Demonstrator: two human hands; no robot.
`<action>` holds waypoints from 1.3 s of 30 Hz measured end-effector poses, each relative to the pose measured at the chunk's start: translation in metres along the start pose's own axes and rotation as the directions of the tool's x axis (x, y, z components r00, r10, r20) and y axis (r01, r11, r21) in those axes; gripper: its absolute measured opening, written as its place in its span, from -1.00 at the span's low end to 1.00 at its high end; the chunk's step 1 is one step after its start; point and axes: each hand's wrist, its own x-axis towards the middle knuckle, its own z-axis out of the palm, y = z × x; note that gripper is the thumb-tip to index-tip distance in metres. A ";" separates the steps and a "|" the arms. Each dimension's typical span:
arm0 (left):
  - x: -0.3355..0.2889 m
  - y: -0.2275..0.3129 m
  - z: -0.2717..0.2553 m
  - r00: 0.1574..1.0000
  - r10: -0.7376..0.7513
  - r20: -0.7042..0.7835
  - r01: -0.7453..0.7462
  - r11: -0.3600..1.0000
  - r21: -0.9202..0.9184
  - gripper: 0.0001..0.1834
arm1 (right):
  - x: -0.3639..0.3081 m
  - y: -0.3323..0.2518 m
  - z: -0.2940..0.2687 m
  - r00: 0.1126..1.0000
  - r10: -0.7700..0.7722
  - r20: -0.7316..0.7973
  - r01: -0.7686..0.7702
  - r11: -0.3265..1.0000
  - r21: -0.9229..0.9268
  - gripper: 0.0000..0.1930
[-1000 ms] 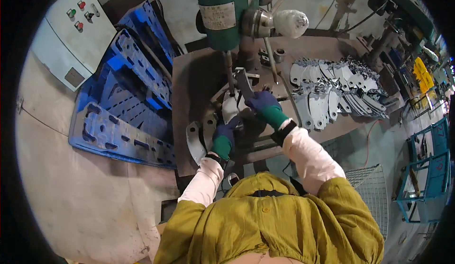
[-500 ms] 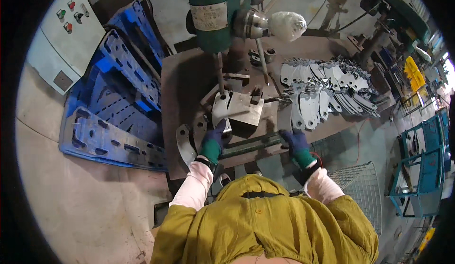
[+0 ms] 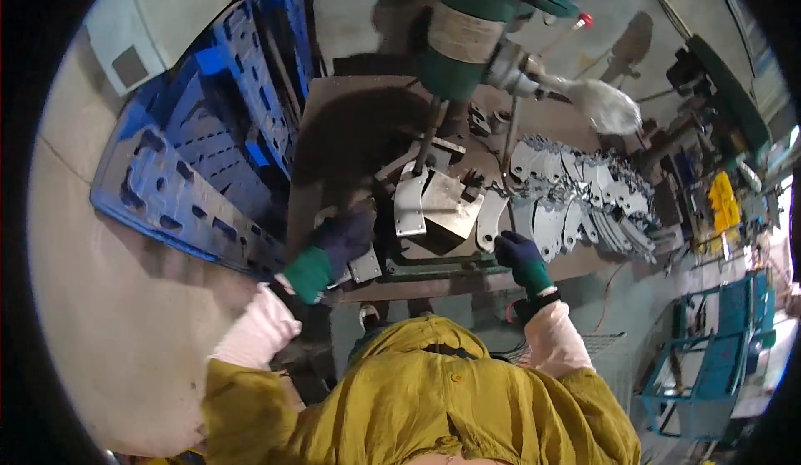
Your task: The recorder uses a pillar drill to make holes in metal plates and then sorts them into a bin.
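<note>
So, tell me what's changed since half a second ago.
The left hand has left the pale plate under the drill press and moved left, over loose plates. The right hand is now at a curved plate, newly beside the metal block; grip unclear. The plate pile stays put.

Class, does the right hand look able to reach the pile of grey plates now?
Probably yes: the right hand is beside the pile of grey plates, nothing visible between, though it seems to hold a single plate.

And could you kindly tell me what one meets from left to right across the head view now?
Blue pallets, gloved left hand, pale plate below the drill spindle, gloved right hand, yellow object.
</note>
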 end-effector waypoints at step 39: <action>0.340 0.213 -0.138 0.502 0.851 -0.157 -0.484 0.427 0.764 -0.80 | -0.123 -0.348 0.138 0.237 -0.961 -0.143 0.770 0.276 -0.575 -0.28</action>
